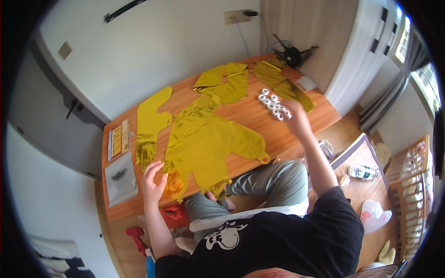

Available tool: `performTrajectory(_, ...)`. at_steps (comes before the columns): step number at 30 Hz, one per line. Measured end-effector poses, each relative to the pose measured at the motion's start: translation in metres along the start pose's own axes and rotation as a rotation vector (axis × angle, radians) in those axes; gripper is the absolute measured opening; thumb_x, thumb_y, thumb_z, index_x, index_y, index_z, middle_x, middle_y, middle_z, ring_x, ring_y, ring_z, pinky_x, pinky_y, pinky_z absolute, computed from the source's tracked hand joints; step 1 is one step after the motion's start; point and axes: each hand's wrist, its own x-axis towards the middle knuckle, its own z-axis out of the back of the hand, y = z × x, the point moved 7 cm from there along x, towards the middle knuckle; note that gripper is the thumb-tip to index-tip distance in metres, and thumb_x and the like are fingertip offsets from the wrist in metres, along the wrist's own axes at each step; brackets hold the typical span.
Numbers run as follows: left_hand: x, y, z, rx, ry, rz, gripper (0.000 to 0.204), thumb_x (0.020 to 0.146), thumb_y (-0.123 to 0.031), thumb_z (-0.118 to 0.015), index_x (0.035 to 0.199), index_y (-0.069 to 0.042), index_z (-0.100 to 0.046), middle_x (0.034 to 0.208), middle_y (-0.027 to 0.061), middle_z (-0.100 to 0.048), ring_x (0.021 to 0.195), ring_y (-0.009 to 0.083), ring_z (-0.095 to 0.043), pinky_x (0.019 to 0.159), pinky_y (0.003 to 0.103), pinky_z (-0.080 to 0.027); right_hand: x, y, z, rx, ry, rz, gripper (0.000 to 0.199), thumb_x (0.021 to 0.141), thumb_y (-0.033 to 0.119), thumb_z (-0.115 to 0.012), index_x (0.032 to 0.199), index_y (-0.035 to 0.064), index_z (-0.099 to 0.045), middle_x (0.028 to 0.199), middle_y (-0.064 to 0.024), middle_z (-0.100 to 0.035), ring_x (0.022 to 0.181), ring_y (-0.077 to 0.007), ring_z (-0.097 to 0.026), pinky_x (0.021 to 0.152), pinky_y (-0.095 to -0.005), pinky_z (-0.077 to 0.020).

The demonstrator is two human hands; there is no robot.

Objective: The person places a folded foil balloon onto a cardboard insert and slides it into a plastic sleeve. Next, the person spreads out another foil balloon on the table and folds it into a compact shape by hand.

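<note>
My left hand (153,183) is raised near the table's front left edge, thumb and fingers apart and curved, with nothing in it. Beside it lies a crumpled orange translucent piece (174,183). A large flat gold foil balloon (204,146) spreads over the middle of the table, its lower end hanging at the front edge by my legs. At the right, my right hand (296,116) reaches down to a cluster of small white tape-like rolls (273,105). Its fingers are closed at one roll (287,114) on the cluster's near side; the fingertips are partly hidden.
More flat gold foil pieces lie at left (153,120), far middle (227,83) and far right (282,83). A clear packet (121,179) and an orange-white card (119,139) rest at the left edge. A black router (293,56) stands in the far right corner.
</note>
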Motion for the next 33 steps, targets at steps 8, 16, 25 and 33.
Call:
performTrajectory(8,0.105,-0.133,-0.105,-0.073,0.383,-0.255,0.026,0.086,-0.005,-0.075,0.112,-0.006,-0.074,0.12,0.0124,-0.071,0.118,0.0293,-0.066,0.103,0.04,-0.051,0.034,-0.171,0.051,-0.063,0.22,0.021,0.027,0.083,0.021,-0.082,0.104,0.0055,-0.079,0.113,-0.0141,-0.071,0.115,-0.0337,-0.063,0.099,-0.0418,-0.0513)
performTrajectory(16,0.191,-0.235,-0.262,-0.213,0.578,-0.451,0.016,0.092,-0.014,-0.073,0.107,-0.009,-0.077,0.117,0.0107,-0.073,0.113,0.0258,-0.07,0.097,0.038,-0.056,0.042,-0.19,0.038,0.113,0.302,-0.015,0.022,0.08,0.019,-0.087,0.094,0.004,-0.08,0.106,-0.0113,-0.069,0.099,-0.0265,-0.066,0.087,-0.0358,-0.0531)
performTrajectory(25,0.253,-0.262,-0.43,-0.03,0.373,-0.474,0.021,0.086,-0.025,-0.078,0.105,-0.015,-0.078,0.109,0.0041,-0.07,0.111,0.0251,-0.063,0.098,0.041,-0.05,0.046,-0.209,0.026,0.139,0.28,-0.245,0.034,0.086,0.042,-0.079,0.098,0.0107,-0.081,0.1,-0.0108,-0.075,0.095,-0.0284,-0.07,0.084,-0.0395,-0.0549)
performTrajectory(33,0.256,-0.285,-0.465,0.196,0.361,-0.588,0.022,0.083,-0.033,-0.082,0.091,-0.016,-0.072,0.101,0.0008,-0.067,0.107,0.0248,-0.063,0.096,0.043,-0.047,0.043,-0.215,0.034,0.194,0.229,-0.338,0.036,0.094,0.04,-0.073,0.107,0.006,-0.078,0.1,-0.0126,-0.075,0.095,-0.0265,-0.07,0.085,-0.037,-0.0535)
